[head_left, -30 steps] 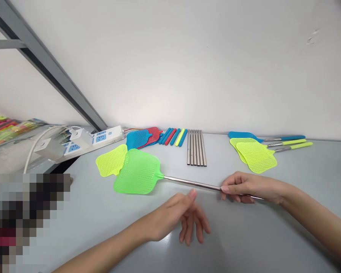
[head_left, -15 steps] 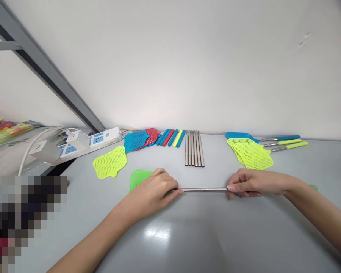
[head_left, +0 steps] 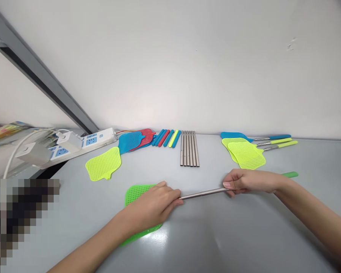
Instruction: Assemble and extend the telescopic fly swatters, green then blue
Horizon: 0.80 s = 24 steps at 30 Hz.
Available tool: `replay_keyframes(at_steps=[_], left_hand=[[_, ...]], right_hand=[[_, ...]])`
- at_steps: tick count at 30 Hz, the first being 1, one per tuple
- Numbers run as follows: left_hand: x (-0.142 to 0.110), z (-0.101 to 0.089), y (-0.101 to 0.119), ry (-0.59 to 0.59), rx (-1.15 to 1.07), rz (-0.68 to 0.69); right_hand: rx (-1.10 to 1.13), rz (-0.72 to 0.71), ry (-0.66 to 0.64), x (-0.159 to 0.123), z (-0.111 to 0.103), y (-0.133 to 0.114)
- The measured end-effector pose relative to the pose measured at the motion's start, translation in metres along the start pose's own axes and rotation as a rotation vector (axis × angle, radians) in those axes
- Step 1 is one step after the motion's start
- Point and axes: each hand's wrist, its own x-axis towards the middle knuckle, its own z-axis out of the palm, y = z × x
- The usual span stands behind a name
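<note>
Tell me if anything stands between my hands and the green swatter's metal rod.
Nothing visible does: the left hand grips the metal rod beside the green mesh head, and the right hand grips it nearer the green handle.

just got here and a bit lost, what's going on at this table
A person is holding a green swatter with both hands. The left hand closes near its perforated head; the right hand grips the metal shaft farther along, with the green handle showing beyond the wrist. Farther back on the table lie loose swatter heads, coloured handles and metal rods. At the right lie three whole swatters, one blue and two yellow.
</note>
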Motion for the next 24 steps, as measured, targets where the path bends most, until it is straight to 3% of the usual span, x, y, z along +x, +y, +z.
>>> replay_keyframes(at_steps=[9,24], left_hand=[[0.006,0.008,0.002,0.154,0.045,0.107],[0.006,0.010,0.014,0.300,0.356,0.169]], right_hand=[[0.114,0.033,-0.039,0.000,0.004,-0.004],[0.227,0.049,-0.084,0.007,0.022,-0.009]])
